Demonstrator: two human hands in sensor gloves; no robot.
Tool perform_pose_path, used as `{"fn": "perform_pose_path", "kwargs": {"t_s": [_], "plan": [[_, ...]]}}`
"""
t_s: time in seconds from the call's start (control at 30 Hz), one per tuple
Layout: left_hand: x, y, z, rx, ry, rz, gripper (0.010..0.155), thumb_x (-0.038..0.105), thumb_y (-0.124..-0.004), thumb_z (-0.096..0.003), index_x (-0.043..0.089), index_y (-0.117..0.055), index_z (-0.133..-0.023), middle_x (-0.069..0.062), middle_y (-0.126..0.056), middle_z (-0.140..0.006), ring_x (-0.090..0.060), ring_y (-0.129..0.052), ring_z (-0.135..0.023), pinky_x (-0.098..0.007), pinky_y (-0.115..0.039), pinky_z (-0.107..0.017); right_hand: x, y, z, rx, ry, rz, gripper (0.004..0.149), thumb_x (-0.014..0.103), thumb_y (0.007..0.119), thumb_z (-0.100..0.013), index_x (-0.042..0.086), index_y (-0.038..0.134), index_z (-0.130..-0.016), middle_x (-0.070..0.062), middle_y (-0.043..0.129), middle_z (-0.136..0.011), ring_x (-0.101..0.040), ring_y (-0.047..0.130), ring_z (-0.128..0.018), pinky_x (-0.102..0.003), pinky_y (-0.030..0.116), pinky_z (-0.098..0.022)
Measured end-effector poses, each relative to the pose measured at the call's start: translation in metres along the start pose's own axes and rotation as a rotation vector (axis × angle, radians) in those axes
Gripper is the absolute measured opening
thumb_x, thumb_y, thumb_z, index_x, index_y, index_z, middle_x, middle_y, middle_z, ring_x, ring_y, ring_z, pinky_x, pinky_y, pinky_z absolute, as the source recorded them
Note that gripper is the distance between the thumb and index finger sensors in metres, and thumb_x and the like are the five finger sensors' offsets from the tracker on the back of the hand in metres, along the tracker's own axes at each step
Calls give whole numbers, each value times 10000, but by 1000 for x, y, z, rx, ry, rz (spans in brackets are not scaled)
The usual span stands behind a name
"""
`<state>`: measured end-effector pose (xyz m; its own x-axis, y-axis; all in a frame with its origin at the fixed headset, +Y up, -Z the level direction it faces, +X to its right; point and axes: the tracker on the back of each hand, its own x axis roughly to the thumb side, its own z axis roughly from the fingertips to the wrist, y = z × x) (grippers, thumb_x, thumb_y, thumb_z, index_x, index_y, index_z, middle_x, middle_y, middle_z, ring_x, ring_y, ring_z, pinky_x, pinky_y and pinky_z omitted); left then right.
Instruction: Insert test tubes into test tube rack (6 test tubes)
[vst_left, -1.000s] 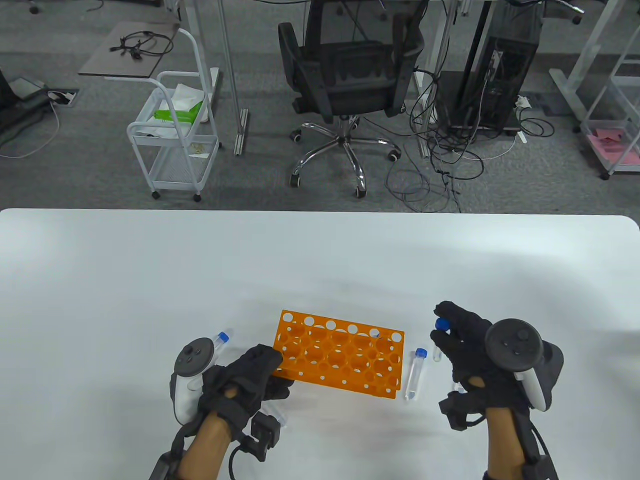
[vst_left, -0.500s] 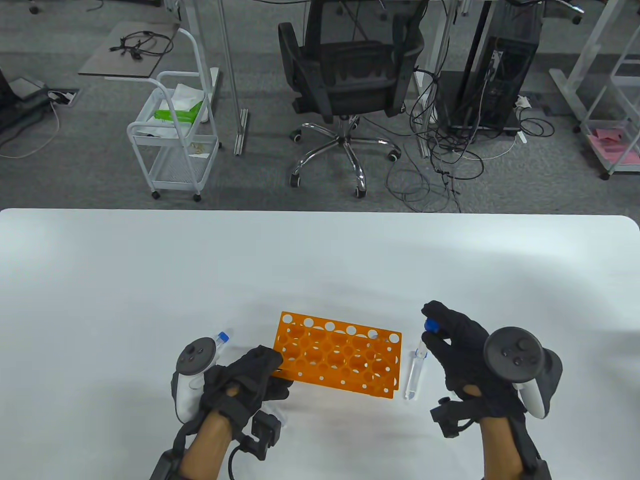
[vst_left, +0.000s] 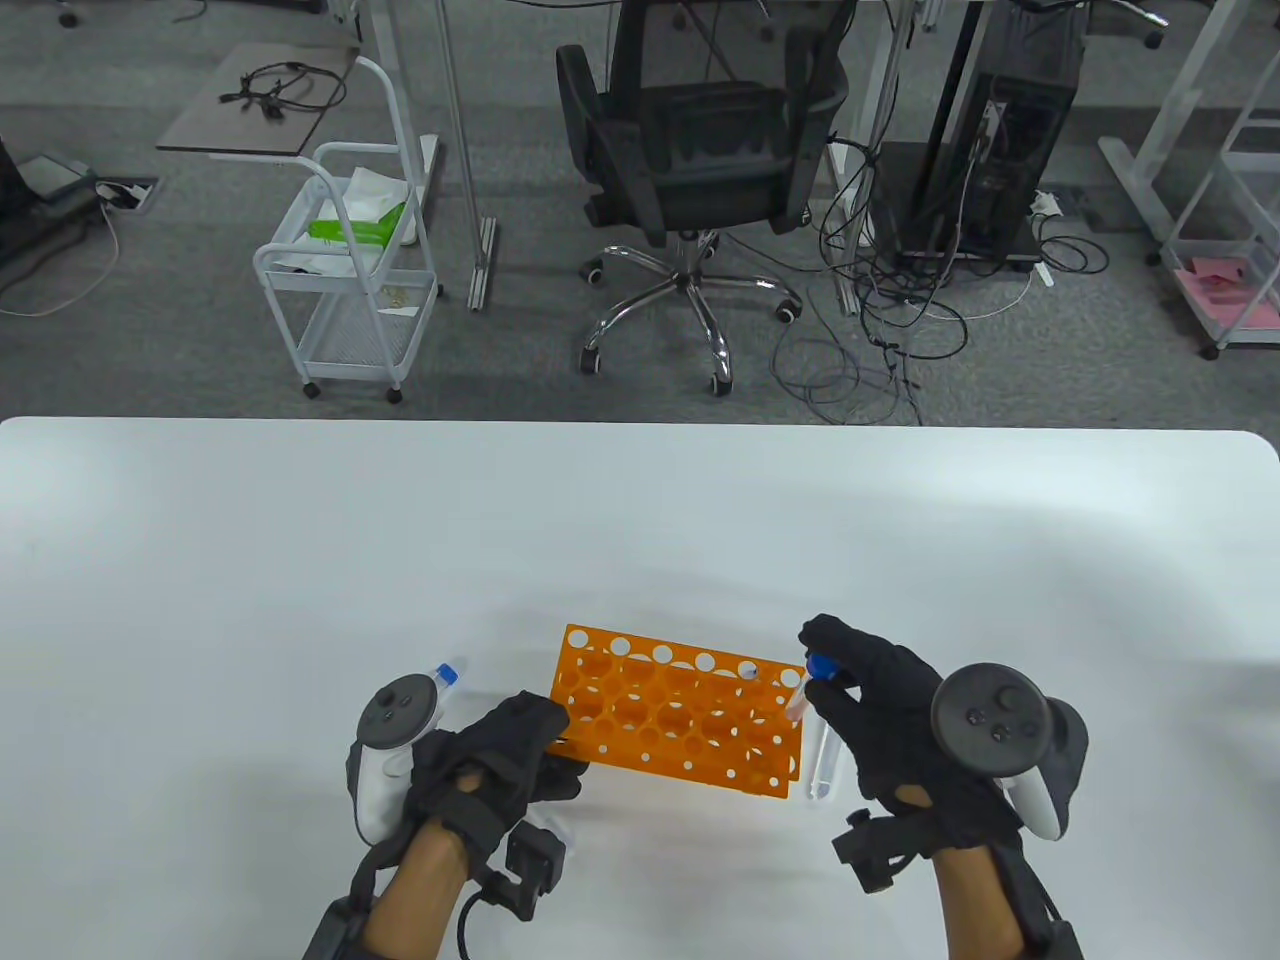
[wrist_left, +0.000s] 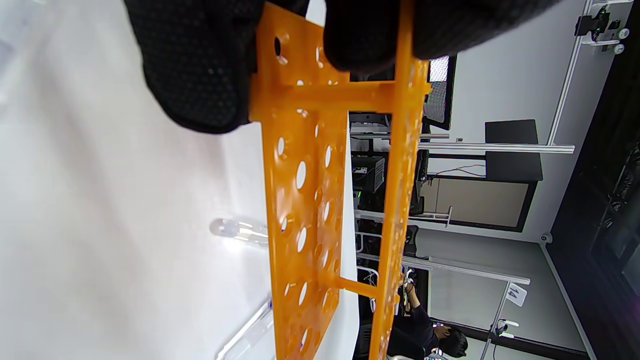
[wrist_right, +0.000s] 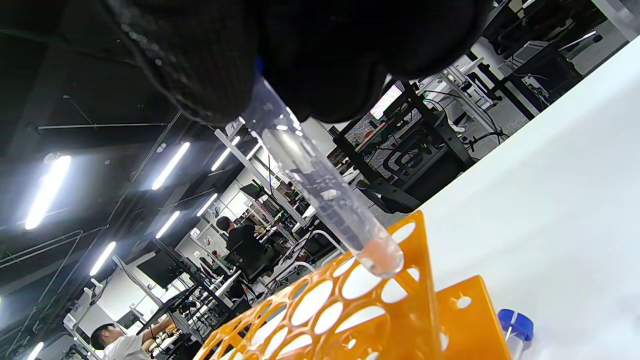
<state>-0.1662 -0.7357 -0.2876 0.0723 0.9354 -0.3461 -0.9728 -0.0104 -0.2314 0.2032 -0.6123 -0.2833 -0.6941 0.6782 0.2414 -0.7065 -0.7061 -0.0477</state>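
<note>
One marking comes close to legible: a small white paper tag (wrist_left: 515, 294) fixed to a slanted grey metal pole in the room behind, in the left wrist view at about four o'clock from the orange plastic test tube rack (wrist_left: 300, 200). It carries dark characters that look like "14" – the view is turned on its side and the tag is tiny, so the reading is uncertain.

In the right wrist view the clear plastic test tube (wrist_right: 320, 195) shows faint printed marks on its wall – too blurred to read. At about one o'clock from it, a lit monitor screen (wrist_right: 391, 101) glows, its content too small to make out.
</note>
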Motion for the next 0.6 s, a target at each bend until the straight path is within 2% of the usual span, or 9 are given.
{"fn": "perform_pose_path", "kwargs": {"t_s": [0.6], "plan": [[0,2,-1,2,-7,15,423,457,-665,-480,161,-728,-775,-249,-500,-1028,-394,-871,-790,-381,-900,-474,-4,23,-6,90,22,98,564,372,882,-441,355,683,-968,42,807,-986,-239,881,-823,-468,766,-587]]}}
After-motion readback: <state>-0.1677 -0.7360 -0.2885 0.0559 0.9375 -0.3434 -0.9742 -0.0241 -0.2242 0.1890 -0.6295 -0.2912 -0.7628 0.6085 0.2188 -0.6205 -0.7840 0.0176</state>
